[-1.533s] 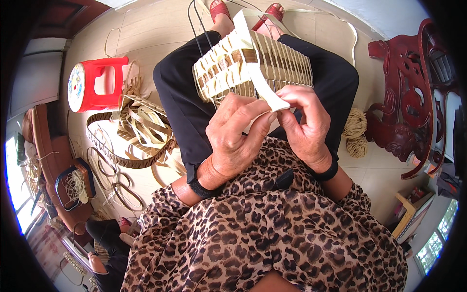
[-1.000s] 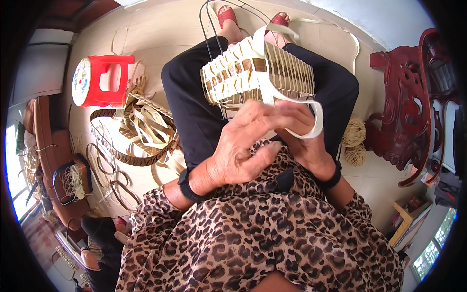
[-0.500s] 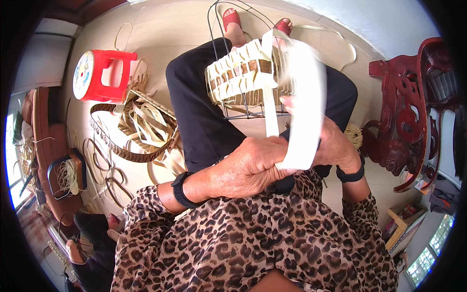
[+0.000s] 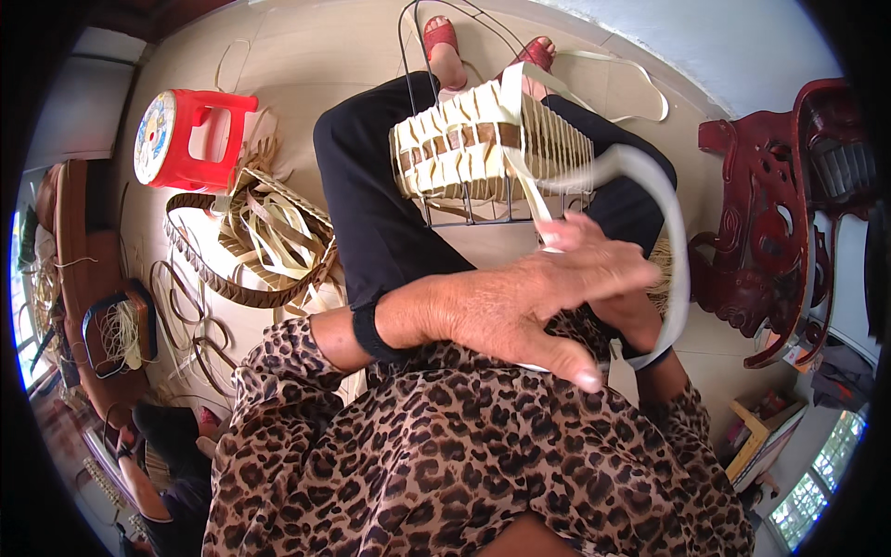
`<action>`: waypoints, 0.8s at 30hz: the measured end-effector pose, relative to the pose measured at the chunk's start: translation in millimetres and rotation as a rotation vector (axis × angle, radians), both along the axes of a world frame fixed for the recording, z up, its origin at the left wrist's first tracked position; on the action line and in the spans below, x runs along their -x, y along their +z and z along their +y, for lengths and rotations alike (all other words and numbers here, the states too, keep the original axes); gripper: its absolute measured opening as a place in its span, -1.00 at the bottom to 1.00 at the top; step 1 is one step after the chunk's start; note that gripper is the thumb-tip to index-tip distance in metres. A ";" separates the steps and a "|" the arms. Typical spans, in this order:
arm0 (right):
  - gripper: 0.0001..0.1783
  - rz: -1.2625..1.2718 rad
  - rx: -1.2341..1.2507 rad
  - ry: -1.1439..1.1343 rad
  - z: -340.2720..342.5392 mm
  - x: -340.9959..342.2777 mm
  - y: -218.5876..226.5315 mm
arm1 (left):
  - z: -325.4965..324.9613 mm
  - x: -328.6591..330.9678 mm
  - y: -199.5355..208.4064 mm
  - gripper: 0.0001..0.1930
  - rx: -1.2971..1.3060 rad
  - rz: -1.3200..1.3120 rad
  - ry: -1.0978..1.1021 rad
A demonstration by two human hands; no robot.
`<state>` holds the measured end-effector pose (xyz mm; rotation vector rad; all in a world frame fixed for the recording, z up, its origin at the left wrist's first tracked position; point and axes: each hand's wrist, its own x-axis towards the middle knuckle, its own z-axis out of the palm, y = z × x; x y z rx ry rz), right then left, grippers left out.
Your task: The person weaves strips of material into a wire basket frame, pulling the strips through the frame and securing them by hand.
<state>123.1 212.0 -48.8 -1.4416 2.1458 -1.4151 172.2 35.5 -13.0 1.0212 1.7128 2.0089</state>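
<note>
A half-woven basket (image 4: 448,139) of cream and brown flat strips on a dark wire frame lies between my knees. From its near corner a cream strip (image 4: 531,190) comes down to my right hand (image 4: 577,234), whose fingertips close on it. The rest of that hand is largely hidden behind my left hand (image 4: 524,302). Stretched out above the lap, my left hand has its thumb and fingers apart, slightly blurred, and holds nothing. A pale strip loop (image 4: 682,260), smeared by motion, arcs from the basket's side round past my right wrist.
To the left are a red plastic stool (image 4: 206,137) and a brown woven rim (image 4: 239,295) with loose strips (image 4: 278,237). A carved dark-red wooden chair (image 4: 756,204) stands right. Another person's arm (image 4: 144,483) shows at lower left. More strip trails near the sandals (image 4: 441,34).
My left hand has opened off the strip and turned palm down, thumb out. The loose strip has swung from in front of the basket out to the right, uncovering the basket's right side.
</note>
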 end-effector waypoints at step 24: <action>-0.62 -1.200 -0.077 -0.161 -28.5 16.0 10.0 | 40.4 -21.7 -14.4 -0.91 -0.151 0.332 -0.095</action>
